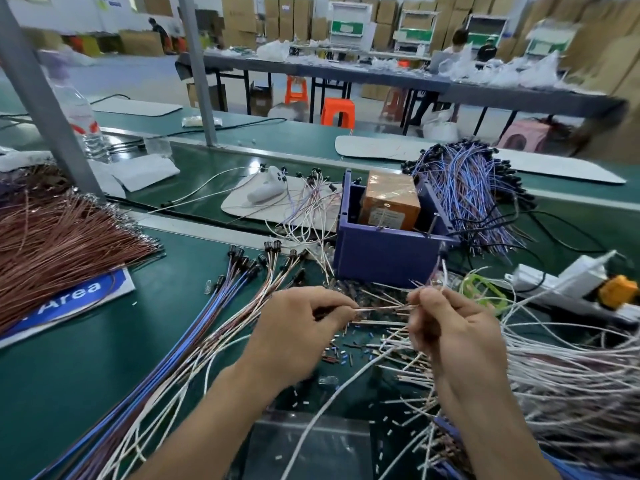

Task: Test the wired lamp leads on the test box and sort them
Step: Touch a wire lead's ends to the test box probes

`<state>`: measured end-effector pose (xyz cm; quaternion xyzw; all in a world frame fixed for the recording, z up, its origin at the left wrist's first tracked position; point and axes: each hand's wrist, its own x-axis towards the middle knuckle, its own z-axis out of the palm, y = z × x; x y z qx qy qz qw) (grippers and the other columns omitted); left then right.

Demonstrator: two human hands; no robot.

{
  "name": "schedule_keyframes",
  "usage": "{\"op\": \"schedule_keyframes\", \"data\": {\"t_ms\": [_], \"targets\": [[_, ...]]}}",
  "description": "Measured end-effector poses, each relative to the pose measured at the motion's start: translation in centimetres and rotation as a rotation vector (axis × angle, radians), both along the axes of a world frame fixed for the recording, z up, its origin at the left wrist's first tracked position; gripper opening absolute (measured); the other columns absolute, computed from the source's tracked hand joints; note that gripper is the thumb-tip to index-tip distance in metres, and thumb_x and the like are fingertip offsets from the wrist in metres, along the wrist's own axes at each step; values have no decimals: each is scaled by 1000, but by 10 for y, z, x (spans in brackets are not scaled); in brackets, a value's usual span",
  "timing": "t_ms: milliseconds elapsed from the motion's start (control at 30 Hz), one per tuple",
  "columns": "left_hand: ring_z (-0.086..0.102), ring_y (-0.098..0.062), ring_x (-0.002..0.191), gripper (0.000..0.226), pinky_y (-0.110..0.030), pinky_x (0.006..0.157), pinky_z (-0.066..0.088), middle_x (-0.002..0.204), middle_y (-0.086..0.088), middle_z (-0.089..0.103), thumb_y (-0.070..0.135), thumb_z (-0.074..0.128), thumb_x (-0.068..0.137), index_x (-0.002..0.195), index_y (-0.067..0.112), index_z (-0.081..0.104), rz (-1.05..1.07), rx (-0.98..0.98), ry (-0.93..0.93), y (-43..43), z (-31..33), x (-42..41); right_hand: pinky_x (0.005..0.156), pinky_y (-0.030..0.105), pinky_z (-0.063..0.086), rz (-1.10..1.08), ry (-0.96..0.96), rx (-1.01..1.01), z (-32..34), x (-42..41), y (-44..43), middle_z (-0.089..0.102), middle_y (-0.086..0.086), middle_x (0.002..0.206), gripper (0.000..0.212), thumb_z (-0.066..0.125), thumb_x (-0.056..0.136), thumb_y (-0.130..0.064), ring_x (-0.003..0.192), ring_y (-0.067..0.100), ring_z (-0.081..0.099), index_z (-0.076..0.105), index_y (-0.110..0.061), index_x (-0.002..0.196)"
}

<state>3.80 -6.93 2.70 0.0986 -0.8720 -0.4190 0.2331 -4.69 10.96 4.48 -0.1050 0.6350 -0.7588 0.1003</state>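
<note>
The left hand (298,327) has its fingers curled close, and the thumb and forefinger pinch the left end of a thin lamp lead (377,308). The lead runs almost level to the right hand (450,334), whose curled fingers pinch the other end, so both hands hold it just above the green table (69,382). The purple test box (381,258) stands just behind the hands, apart from the lead. On the table, at the far left, lies a thick bundle of brown wires (62,237), then a fan of leads with black holders (221,306). Behind the box is a blue and purple bundle (467,188). At the right lie many white wires (571,368) and a power strip (554,282). Farther in the room there are orange stools (337,112) and stacked cardboard boxes (242,15).
</note>
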Motion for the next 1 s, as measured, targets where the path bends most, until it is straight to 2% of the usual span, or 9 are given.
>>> {"op": "schedule_keyframes", "data": {"t_ms": [167, 333, 400, 467, 500, 567, 667, 733, 1000], "targets": [[67, 8, 79, 22, -3, 67, 45, 81, 35, 71, 15, 82, 86, 94, 36, 82, 67, 10, 55, -5, -5, -1, 40, 27, 33, -265, 108, 124, -1, -12, 23, 53, 4, 49, 35, 63, 97, -18, 44, 17, 40, 70, -8, 63], [64, 8, 88, 15, -6, 89, 35, 89, 32, 72, 23, 79, 87, 98, 33, 82, -44, -233, 135, 4, -9, 1, 43, 32, 32, -660, 630, 408, 9, 3, 35, 42, -3, 42, 58, 53, 101, -48, 41, 15, 38, 47, -15, 53], [64, 8, 83, 14, -13, 91, 37, 92, 26, 75, 26, 75, 89, 100, 31, 82, -103, -287, 169, 8, -11, -1, 51, 20, 36, -549, 819, 463, 11, 13, 29, 50, -16, 56, 42, 54, 100, -45, 54, 8, 47, 53, -24, 63], [64, 7, 80, 13, -21, 89, 42, 91, 20, 76, 26, 74, 89, 99, 27, 82, -135, -324, 219, 12, -11, -2, 80, 3, 37, -252, 918, 628, 6, 20, 15, 59, -26, 89, 14, 56, 94, -38, 85, -7, 55, 68, -31, 96], [63, 6, 79, 13, -25, 87, 44, 90, 18, 76, 25, 75, 88, 99, 25, 82, -139, -331, 249, 13, -11, -3, 90, 0, 33, -79, 887, 717, 3, 23, 7, 58, -29, 104, 27, 56, 94, -34, 98, -12, 53, 65, -35, 119], [63, 6, 80, 14, -28, 84, 45, 89, 17, 76, 25, 77, 85, 98, 24, 82, -104, -320, 292, 14, -9, -3, 89, 3, 38, 141, 799, 840, -7, 25, -3, 60, -29, 115, 45, 54, 99, -28, 98, -11, 55, 46, -44, 140], [65, 3, 85, 13, -27, 83, 47, 91, 23, 76, 33, 82, 80, 93, 32, 82, 3, -232, 283, 8, -6, -4, 66, 26, 49, 102, 734, 812, -13, 15, -3, 71, -15, 83, 26, 56, 101, -31, 69, 6, 61, 58, -42, 124], [68, -3, 87, 18, -28, 81, 51, 89, 29, 74, 32, 87, 78, 94, 38, 81, 40, -109, 226, 5, -4, -4, 55, 23, 45, 13, 779, 737, -12, 11, 3, 65, -15, 69, 9, 64, 98, -29, 63, 8, 59, 68, -36, 103], [71, 1, 69, 30, -11, 64, 50, 75, 21, 76, 20, 89, 78, 90, 45, 80, -13, 166, 125, 5, -4, -7, 59, 37, 55, -128, 803, 716, -5, 11, 14, 70, -14, 69, 6, 71, 92, -29, 61, 7, 62, 77, -30, 91]]}}
